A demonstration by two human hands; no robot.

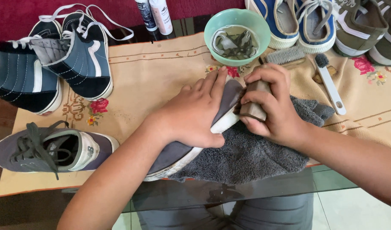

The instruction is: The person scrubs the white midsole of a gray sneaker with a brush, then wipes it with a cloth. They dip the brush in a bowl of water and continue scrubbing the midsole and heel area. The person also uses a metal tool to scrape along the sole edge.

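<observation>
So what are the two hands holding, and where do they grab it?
The left hand presses on the top of a grey shoe near its toe. The right hand wraps around the wooden back of a brush.

There is one view only, from a camera worn on the person's head, so nothing is shared with a second view. It looks steeply down and forward over the near edge of a table (pixel 16 187) covered by a beige cloth (pixel 161 72). It sits close: both forearms enter from the bottom edge and the left hand (pixel 195 115) and right hand (pixel 272 106) fill the middle of the frame. The far edge of the table runs along the top, where shoes are cut off. Below the glass edge a lap shows, probably the person's own.
</observation>
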